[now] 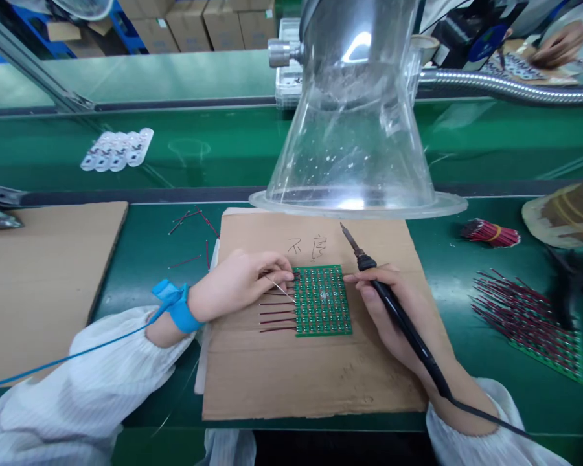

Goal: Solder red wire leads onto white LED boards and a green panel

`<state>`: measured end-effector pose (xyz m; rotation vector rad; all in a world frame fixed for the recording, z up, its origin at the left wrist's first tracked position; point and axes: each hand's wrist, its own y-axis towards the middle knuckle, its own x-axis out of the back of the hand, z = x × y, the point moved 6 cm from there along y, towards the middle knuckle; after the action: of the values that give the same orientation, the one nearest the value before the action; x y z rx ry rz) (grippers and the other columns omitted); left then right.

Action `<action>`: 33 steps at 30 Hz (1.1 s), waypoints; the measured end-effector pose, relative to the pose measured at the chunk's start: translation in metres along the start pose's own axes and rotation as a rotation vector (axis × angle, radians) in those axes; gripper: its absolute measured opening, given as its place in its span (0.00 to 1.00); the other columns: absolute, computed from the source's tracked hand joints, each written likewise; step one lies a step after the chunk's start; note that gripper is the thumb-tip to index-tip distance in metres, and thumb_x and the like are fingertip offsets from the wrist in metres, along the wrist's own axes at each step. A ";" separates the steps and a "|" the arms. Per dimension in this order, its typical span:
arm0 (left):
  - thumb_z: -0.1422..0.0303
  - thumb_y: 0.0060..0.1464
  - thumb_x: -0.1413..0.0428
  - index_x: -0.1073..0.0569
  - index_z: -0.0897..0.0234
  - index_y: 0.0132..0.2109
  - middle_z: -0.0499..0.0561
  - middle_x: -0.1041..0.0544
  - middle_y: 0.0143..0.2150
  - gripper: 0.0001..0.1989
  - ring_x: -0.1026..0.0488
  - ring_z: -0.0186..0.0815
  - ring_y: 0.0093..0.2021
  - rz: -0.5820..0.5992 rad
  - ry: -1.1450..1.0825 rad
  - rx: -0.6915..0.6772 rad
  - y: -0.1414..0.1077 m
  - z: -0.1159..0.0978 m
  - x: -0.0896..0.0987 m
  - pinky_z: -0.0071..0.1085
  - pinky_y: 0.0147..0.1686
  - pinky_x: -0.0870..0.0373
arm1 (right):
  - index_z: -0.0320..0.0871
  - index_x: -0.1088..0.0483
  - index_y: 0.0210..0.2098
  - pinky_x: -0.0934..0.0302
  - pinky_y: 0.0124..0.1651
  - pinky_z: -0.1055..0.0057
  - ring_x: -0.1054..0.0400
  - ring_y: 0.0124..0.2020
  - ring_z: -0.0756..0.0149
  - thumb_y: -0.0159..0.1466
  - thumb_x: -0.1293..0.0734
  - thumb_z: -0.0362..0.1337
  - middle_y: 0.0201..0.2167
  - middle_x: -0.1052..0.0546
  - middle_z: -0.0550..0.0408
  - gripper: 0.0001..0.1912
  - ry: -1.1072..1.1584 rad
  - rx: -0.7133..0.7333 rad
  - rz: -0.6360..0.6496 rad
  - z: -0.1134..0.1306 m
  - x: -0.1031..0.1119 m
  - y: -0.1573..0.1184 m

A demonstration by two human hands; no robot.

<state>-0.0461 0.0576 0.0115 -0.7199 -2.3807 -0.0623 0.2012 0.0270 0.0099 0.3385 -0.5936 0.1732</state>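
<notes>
A green circuit board [323,301] with rows of small pads lies on the cardboard sheet. Dark red wires [278,321] stick out from its left edge. My left hand [250,281], a blue strap around its wrist, is at the upper left corner of the board. Its fingers pinch a thin silvery solder wire [282,291] that slants toward the board's edge; the fingertips partly hide the wires there. In my right hand [393,304] is a black soldering iron [402,315], its tip pointing up and away, above and to the right of the board. My right index finger is at the board's right edge.
Above the board hangs a clear fume hood [352,155]. To the right are a wired board [547,333], a bundle of red wires [491,233] and a tape roll [566,210]. Loose wires [189,261] lie on the left. A co-worker's hand [561,45] shows at the upper right.
</notes>
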 end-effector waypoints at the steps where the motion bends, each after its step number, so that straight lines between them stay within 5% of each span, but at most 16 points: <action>1: 0.64 0.73 0.44 0.22 0.60 0.45 0.44 0.14 0.33 0.08 0.16 0.33 0.33 0.004 0.044 0.001 -0.001 0.000 -0.001 0.27 0.36 0.25 | 0.50 0.26 0.49 0.25 0.50 0.62 0.19 0.46 0.60 0.76 0.34 0.37 0.44 0.17 0.53 0.05 0.031 -0.028 -0.022 -0.003 0.001 -0.002; 6: 0.62 0.73 0.44 0.25 0.62 0.44 0.44 0.20 0.30 0.09 0.23 0.32 0.27 -0.006 0.246 -0.028 -0.008 -0.002 -0.008 0.27 0.29 0.35 | 0.52 0.32 0.58 0.22 0.49 0.60 0.17 0.42 0.61 0.75 0.31 0.37 0.39 0.16 0.56 0.14 0.339 -0.103 -0.120 -0.015 0.005 -0.012; 11: 0.63 0.74 0.47 0.27 0.62 0.41 0.46 0.21 0.33 0.11 0.26 0.33 0.29 -0.041 0.332 -0.086 -0.018 -0.005 -0.018 0.28 0.30 0.37 | 0.51 0.30 0.54 0.19 0.46 0.63 0.15 0.41 0.61 0.72 0.28 0.34 0.39 0.14 0.56 0.13 0.438 -0.116 -0.136 -0.015 0.006 -0.018; 22: 0.66 0.73 0.48 0.26 0.62 0.42 0.47 0.20 0.36 0.09 0.25 0.33 0.32 -0.001 0.315 -0.134 -0.021 0.000 -0.023 0.30 0.33 0.36 | 0.48 0.23 0.47 0.22 0.33 0.72 0.16 0.31 0.64 0.72 0.28 0.38 0.33 0.14 0.56 0.04 0.344 -0.078 -0.004 -0.014 0.011 -0.022; 33: 0.64 0.73 0.46 0.29 0.62 0.38 0.44 0.24 0.30 0.12 0.29 0.32 0.27 -0.019 0.331 -0.106 -0.020 0.001 -0.025 0.29 0.29 0.42 | 0.50 0.24 0.46 0.26 0.32 0.71 0.18 0.30 0.64 0.73 0.29 0.39 0.32 0.15 0.57 0.03 0.220 -0.014 0.105 -0.006 0.010 -0.022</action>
<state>-0.0408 0.0286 -0.0011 -0.6779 -2.0791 -0.2943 0.2176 0.0088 0.0052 0.2700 -0.3947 0.3034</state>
